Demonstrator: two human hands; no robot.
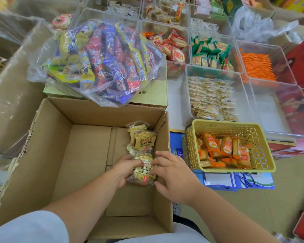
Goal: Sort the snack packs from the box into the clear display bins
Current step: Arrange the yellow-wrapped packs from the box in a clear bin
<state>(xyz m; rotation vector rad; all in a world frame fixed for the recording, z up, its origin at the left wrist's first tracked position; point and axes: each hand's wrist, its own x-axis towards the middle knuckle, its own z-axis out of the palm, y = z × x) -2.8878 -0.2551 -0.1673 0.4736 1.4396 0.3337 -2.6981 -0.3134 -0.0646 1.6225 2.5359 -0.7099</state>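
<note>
While both arms reach down into the box (60, 146), the left hand (125, 170) curls its fingers round a clump of packs (144, 173) from the left, and the right hand (172, 174) grips the same clump from the right, fingers bent over its top, thumb lower down. The clump is inside the box, close to the right wall. Just beyond it, other packs (142, 137) of the same kind lie against that wall. Right of the box, a yellow basket (253, 135) holds orange packs (223, 149). Beyond the box, a clear bag (104, 58) of yellow, red and blue snacks rests on a carton (153, 92). Right of the carton stand the bins (186, 67): the nearest holds pale packs (211, 97) in rows; behind it, red packs (174, 48), green packs (209, 53) and orange sachets (256, 67) fill neighbouring bins
</note>
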